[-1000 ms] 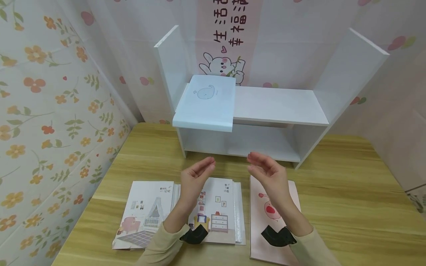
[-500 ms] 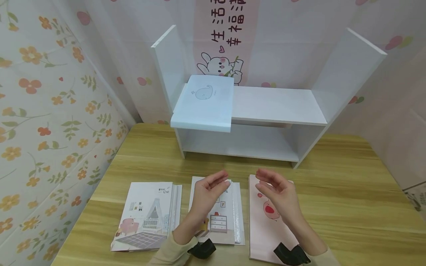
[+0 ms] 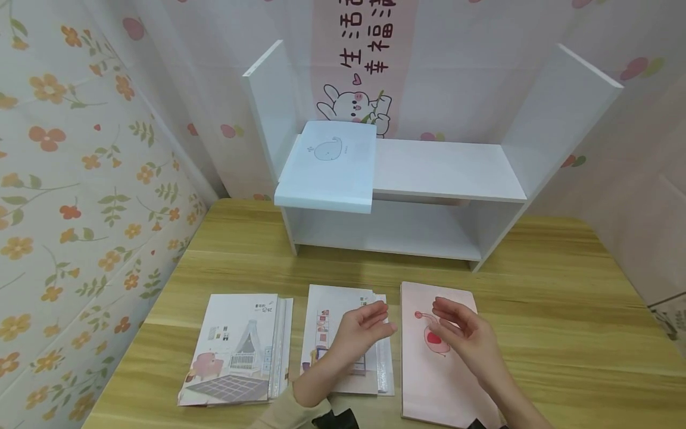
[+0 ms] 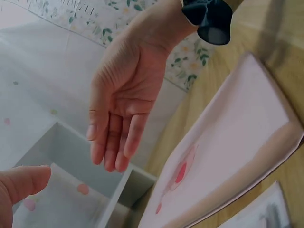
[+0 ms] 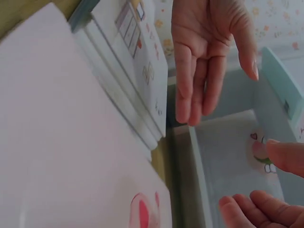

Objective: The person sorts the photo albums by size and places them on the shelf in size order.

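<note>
My left hand (image 3: 358, 333) hovers over the middle stack of white books (image 3: 316, 322), fingers extended and holding nothing. Above the pink book (image 3: 429, 381) is my right hand (image 3: 468, 339), also with loosely straight fingers and nothing in its grasp. The pink book lies flat and has a red cartoon figure on its cover. In the left wrist view the right hand (image 4: 126, 99) shows its palm beside the pink book (image 4: 228, 123). The right wrist view has the left hand (image 5: 204, 57) with spread thumb, near the white books (image 5: 128, 66).
Behind the books stands a white two-level shelf (image 3: 445, 170) with upright side panels. A light blue book (image 3: 329, 173) lies on its upper board at left, jutting past the front edge. Another white book stack (image 3: 236, 345) lies at the left on the wooden table (image 3: 563, 310).
Both hands have drawn back from near the shelf toward the front and shifted right, staying empty. The books and shelf have stayed in place.
</note>
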`<state>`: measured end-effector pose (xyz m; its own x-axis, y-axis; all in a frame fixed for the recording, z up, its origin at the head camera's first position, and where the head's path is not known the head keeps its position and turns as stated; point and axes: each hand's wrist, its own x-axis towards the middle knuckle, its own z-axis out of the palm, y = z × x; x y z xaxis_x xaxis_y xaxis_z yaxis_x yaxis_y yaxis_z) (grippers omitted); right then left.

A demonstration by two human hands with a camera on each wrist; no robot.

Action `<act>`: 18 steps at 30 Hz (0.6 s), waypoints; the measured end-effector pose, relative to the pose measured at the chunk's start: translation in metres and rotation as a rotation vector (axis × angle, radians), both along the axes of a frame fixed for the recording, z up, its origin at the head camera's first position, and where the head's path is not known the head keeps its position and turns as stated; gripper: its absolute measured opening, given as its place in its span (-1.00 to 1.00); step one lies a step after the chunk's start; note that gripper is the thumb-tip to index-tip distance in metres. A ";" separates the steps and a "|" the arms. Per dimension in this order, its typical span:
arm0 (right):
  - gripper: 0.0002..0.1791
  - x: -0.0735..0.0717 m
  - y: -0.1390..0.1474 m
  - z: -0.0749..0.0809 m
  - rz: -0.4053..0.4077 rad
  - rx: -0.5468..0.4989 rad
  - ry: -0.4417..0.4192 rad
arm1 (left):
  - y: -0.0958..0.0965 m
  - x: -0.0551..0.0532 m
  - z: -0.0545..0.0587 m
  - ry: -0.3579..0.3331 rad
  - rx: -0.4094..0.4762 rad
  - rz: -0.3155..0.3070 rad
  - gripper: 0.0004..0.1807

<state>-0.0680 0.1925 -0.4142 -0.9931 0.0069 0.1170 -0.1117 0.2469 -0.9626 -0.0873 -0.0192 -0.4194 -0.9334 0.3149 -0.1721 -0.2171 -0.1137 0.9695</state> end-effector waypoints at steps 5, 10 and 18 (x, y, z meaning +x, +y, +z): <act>-0.53 0.013 0.013 -0.007 -0.039 0.046 -0.036 | 0.005 0.006 -0.002 -0.098 -0.056 -0.041 -0.38; -0.52 0.024 0.024 -0.016 -0.096 0.069 -0.109 | 0.010 0.011 -0.005 -0.212 -0.061 -0.069 -0.37; -0.44 0.039 0.043 -0.028 -0.169 0.165 -0.304 | 0.017 0.020 -0.008 -0.394 0.060 -0.083 -0.34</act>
